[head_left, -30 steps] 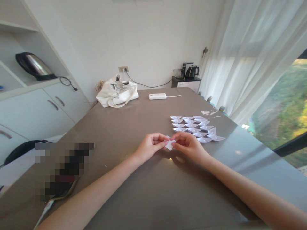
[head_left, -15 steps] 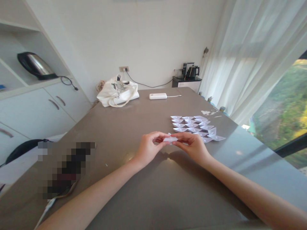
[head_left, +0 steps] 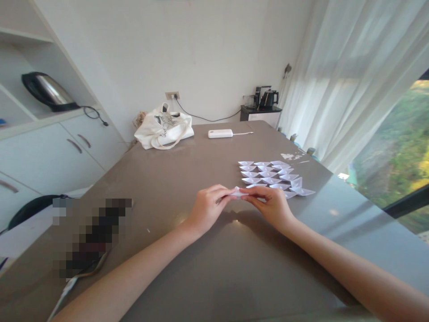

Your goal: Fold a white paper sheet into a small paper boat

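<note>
Between my fingertips is a small white folded paper boat [head_left: 237, 191], held just above the brown table. My left hand [head_left: 208, 205] pinches its left end with thumb and forefinger. At the other end, my right hand [head_left: 270, 201] grips it the same way. Its middle shows a small raised peak; both ends are covered by my fingers. Just beyond my right hand, several white paper boats [head_left: 266, 173] stand in close rows, a few of them partly hidden by that hand.
White paper scraps [head_left: 291, 156] lie behind the boats. A white power strip [head_left: 220, 133] and a white bag [head_left: 164, 127] are at the table's far end. On the left lies a blurred-out dark object [head_left: 97, 237] with a white cable [head_left: 63, 293]. Curtains [head_left: 335, 80] hang at right.
My fingers have closed in further on the ends of the paper boat, and it has tilted so that less of its near side shows. The rows of boats have not moved.
</note>
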The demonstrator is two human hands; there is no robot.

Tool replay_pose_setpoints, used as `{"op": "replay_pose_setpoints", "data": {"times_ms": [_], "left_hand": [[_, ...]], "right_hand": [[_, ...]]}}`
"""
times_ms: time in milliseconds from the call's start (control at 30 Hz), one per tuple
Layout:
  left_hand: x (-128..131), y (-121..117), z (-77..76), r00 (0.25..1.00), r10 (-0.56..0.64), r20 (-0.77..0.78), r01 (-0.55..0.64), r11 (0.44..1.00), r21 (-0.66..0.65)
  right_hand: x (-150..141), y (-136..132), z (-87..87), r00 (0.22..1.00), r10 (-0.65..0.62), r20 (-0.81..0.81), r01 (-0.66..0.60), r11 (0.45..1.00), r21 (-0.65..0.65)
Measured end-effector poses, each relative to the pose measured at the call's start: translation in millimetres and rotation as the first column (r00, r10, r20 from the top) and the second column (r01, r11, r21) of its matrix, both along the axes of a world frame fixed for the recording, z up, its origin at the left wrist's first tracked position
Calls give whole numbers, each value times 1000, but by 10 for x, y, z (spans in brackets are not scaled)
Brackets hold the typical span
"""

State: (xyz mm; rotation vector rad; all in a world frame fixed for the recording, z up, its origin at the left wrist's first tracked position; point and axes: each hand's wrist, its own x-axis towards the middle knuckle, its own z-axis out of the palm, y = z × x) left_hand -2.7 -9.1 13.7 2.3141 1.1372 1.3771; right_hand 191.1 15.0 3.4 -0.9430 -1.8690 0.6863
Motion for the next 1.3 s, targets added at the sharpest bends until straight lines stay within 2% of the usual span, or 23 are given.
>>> {"op": "replay_pose_setpoints", "data": {"times_ms": [200,300,467,533,600,700,833,1000,1300], "left_hand": [[-44,30,-39,984,3,-178,15,994,104],[-47,35,-40,982,3,-191,16,995,99],[-18,20,7,991,11,-134,-11,1000,1],[-1,11,30,995,30,-100,-37,997,-74],[15,5,42,998,51,-42,-57,982,-181],[33,8,30,994,62,92,-25,932,-361],[45,35,9,954,67,292,101,845,-525],[41,66,11,918,105,383,148,804,-576],[34,77,-23,910,76,408,183,809,-558]], "right_hand": [[-12,-10,8,1000,-15,-11,15,1000,-15],[-10,-14,11,1000,-11,-18,10,999,-40],[-15,-15,43,1000,-28,-8,28,999,16],[-23,-7,37,998,-21,-53,19,999,-31],[-31,6,14,994,-8,-109,-8,990,-141],[-42,27,-23,984,17,-178,-66,959,-275],[-52,43,-28,974,-3,-228,-69,950,-305],[-60,39,-20,964,-37,-263,-51,945,-322],[-70,20,-14,945,-45,-325,-87,921,-380]]}}
